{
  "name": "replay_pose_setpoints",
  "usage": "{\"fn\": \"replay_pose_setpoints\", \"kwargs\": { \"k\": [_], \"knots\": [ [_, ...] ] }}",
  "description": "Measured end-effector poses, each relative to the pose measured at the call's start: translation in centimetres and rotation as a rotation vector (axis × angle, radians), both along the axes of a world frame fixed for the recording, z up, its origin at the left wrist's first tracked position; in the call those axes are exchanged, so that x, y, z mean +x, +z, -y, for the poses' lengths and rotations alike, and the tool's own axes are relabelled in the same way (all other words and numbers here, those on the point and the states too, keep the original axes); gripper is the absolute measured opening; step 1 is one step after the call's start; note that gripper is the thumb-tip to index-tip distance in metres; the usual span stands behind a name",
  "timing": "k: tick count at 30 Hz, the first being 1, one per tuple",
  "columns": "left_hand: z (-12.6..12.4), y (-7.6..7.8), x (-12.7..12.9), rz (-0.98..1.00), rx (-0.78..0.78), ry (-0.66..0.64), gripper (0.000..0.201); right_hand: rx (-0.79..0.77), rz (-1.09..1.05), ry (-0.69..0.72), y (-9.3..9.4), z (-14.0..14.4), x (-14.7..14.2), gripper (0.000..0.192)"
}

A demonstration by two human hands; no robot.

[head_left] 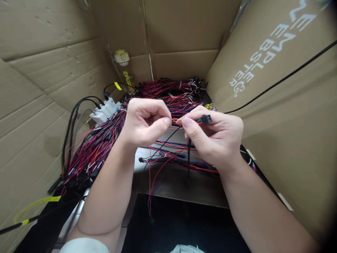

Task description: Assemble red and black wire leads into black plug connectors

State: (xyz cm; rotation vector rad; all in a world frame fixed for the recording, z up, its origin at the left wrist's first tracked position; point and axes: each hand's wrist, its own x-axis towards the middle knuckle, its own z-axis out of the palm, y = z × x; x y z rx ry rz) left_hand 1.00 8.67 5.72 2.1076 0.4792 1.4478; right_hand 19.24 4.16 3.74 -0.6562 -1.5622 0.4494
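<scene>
My left hand [149,121] is closed, thumb pinched against the forefinger, and a thin red wire runs from its fingertips across to the other hand. My right hand [216,135] pinches a wire harness just behind its black connector [206,119], which pokes out above the fingers. From that grip, red, blue and black wires [159,168] hang down past the table's front edge. Both hands are raised over the table, their fingertips a short gap apart. On the table beneath them lie more harnesses [168,157] with black plugs.
Large bundles of red and black wires [102,144] cover the table's left side, with another pile [168,88] at the back. White power adapters [105,110] with black cables stand at the left. Cardboard walls [265,91] enclose the sides and back. A black cable [284,78] crosses the right.
</scene>
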Motion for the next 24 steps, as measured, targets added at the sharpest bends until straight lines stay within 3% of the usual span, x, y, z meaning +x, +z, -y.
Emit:
{"fn": "replay_pose_setpoints", "kwargs": {
  "k": [5, 9, 17, 24],
  "knots": [
    [-0.1, -0.1, 0.3, -0.024, 0.011, 0.009, 0.025, -0.004, 0.001, -0.006, 0.0, -0.1, 0.0, 0.011],
    [-0.3, -0.3, 0.3, -0.014, -0.007, -0.065, 0.018, -0.027, -0.007, -0.005, 0.2, -0.2, 0.1, 0.009],
    [-1.2, 0.8, -1.5, -0.161, -0.39, -0.28, 0.022, -0.043, 0.014, 0.025, 0.6, -0.3, 0.6, 0.019],
    [-1.5, 1.5, -2.3, -0.279, -0.486, -0.308, 0.013, -0.089, 0.056, 0.077, 0.7, -0.7, 0.9, 0.017]
  ]
}}
